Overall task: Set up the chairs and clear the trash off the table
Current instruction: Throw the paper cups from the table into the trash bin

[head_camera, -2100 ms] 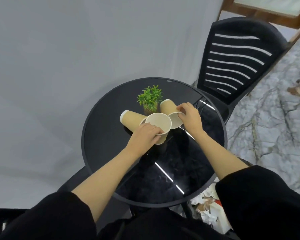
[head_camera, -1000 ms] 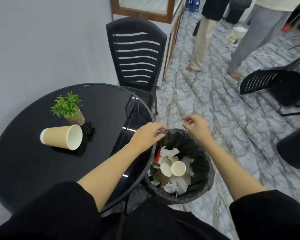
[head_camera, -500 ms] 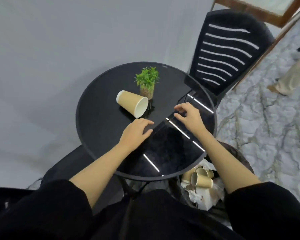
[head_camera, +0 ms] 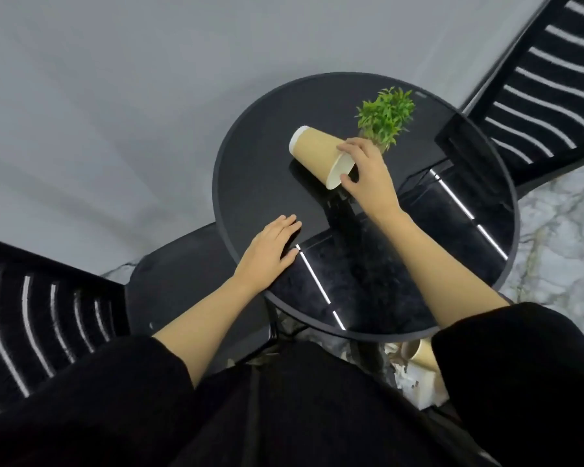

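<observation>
A tan paper cup [head_camera: 314, 153] lies on its side on the round black table [head_camera: 250, 183], its white rim toward me. My right hand [head_camera: 368, 173] has its thumb and fingers closed around that rim. My left hand [head_camera: 272, 249] lies flat and open on the table's near left edge, holding nothing. One black slatted chair [head_camera: 550, 85] stands at the table's far right, another [head_camera: 41, 318] at the near left with its seat under the table edge. Below the table at the lower right, discarded cups [head_camera: 422, 357] and paper show in a bin, partly hidden by my sleeve.
A small green potted plant [head_camera: 386, 116] stands on the table just behind my right hand. A plain grey wall fills the upper left. Marbled grey floor [head_camera: 560, 237] shows to the right of the table.
My right hand has reached across to the lying cup and closed on its rim. My left hand has slid to the table's left edge and rests flat. The view has shifted left.
</observation>
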Action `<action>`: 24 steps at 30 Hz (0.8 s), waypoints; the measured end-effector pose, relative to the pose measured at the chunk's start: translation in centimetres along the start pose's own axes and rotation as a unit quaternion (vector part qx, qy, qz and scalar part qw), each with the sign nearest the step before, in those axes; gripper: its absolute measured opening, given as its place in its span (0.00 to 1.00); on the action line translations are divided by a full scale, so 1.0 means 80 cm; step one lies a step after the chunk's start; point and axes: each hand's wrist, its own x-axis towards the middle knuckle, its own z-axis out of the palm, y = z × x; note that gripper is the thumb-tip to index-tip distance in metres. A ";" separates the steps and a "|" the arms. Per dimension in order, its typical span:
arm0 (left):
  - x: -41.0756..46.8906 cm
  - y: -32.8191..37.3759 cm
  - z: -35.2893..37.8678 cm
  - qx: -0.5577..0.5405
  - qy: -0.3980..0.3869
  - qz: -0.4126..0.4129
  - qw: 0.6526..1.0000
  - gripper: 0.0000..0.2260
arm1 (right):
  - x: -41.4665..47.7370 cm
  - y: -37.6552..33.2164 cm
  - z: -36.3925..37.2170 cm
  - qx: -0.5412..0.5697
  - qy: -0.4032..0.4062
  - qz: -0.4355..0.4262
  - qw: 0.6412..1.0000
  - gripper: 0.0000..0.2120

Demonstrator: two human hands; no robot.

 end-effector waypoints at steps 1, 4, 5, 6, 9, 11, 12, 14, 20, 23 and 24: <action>0.000 -0.003 0.001 0.003 0.000 0.006 1.000 0.22 | 0.004 0.001 0.003 -0.011 -0.001 -0.002 1.000 0.20; 0.001 -0.008 0.002 0.011 0.000 0.019 1.000 0.21 | 0.013 0.001 0.008 -0.034 0.012 -0.007 0.999 0.19; 0.001 -0.008 0.003 0.013 0.002 0.021 1.000 0.21 | 0.016 -0.001 0.007 -0.039 0.019 -0.006 0.999 0.18; 0.001 -0.009 0.004 0.014 0.005 0.022 1.000 0.21 | 0.019 -0.002 0.007 -0.046 0.025 -0.006 0.999 0.16; 0.001 -0.011 0.005 0.020 0.012 0.025 0.999 0.21 | 0.026 -0.004 0.006 -0.052 0.043 0.003 0.998 0.13; 0.001 -0.011 0.005 0.020 0.013 0.024 0.999 0.21 | 0.030 -0.002 0.005 -0.036 0.061 0.017 0.997 0.10; 0.001 -0.011 0.005 0.020 0.012 0.023 0.999 0.21 | 0.030 -0.001 0.005 -0.032 0.066 0.022 0.997 0.10; 0.001 -0.011 0.005 0.019 0.012 0.022 1.000 0.21 | 0.025 -0.001 0.004 -0.028 0.068 0.029 0.997 0.08; 0.001 -0.004 0.002 0.018 -0.003 0.006 1.000 0.21 | -0.031 0.006 -0.031 0.068 0.113 0.110 0.985 0.05; 0.001 0.000 0.002 0.015 -0.010 -0.013 1.000 0.22 | -0.073 0.023 -0.061 0.089 0.136 0.145 0.976 0.05; 0.001 0.001 0.002 0.014 -0.010 -0.016 1.000 0.22 | -0.090 0.030 -0.072 0.090 0.147 0.158 0.972 0.04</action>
